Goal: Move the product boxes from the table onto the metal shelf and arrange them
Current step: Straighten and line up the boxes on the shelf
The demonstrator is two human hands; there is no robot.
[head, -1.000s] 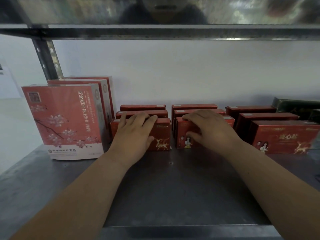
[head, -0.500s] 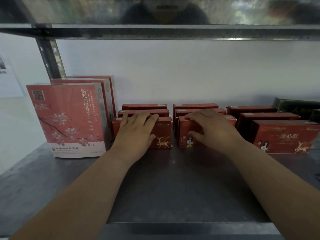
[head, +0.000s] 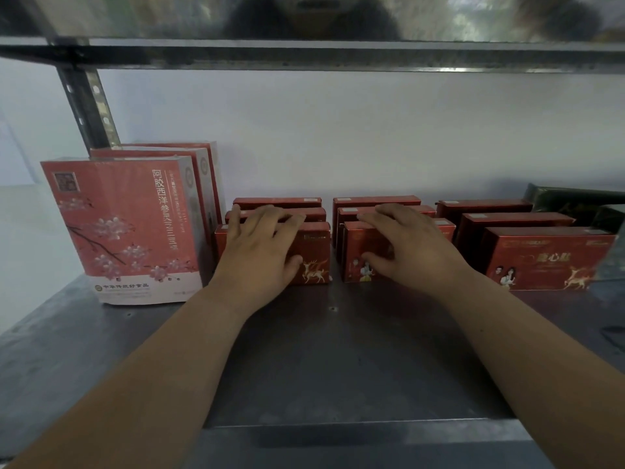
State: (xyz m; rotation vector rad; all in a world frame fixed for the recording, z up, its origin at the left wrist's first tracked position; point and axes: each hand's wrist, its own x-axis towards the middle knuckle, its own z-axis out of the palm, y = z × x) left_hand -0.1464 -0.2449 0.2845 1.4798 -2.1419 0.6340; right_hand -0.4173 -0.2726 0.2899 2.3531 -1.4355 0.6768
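Head view: left grip [head: 260, 252] and right grip [head: 406, 248] rest released on red boxes [head: 316, 247] atop grey metal shelf [head: 321, 350], white wall [head: 338, 137] behind.

My feed is dim and flat. A soft, even light falls mostly on the white wall [head: 372, 137], the brightest area I get. The metal shelf [head: 321, 350] reads dull grey with a weak sheen, darkest toward its front lip, and shadows on it are faint and soft-edged. The upper shelf [head: 304, 15] shows murky, smeared reflections and a thin glint along its edge. The wide lens leans the upright post [head: 89, 110] and stretches the corners. The red box [head: 548, 258] at far right blurs toward the frame edge.
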